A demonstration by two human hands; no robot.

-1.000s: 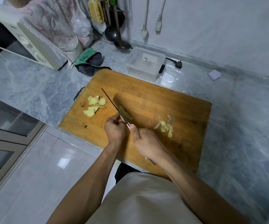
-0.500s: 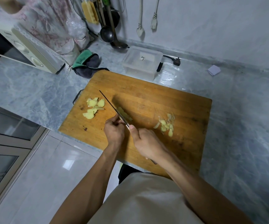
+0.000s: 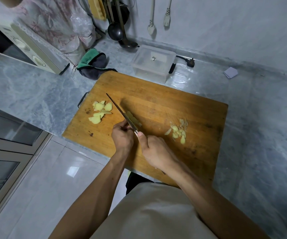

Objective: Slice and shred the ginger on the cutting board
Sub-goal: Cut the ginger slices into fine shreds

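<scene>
Nearest the camera, the right hand (image 3: 156, 153) grips the handle of a knife (image 3: 120, 112), fingers curled round it and thumb laid forward toward the blade. Just left of it, the left hand (image 3: 123, 137) rests on the cutting board (image 3: 165, 99) with fingers curled down at the blade's left side; whether they hold a piece of ginger cannot be told, as the fingertips are hidden. The blade runs diagonally away to the upper left, edge down on the board. Thin ginger strips (image 3: 134, 119) lie touching the blade's right side. A pile of ginger slices (image 3: 100, 112) sits on the left part of the board; ginger scraps (image 3: 178, 131) lie to the right, apart from the knife. Beyond the board, on the marble counter (image 3: 27, 94), stand a clear plastic container (image 3: 154, 62) and a green and grey cloth (image 3: 92, 62). A ladle (image 3: 116, 32) hangs at the wall.
</scene>
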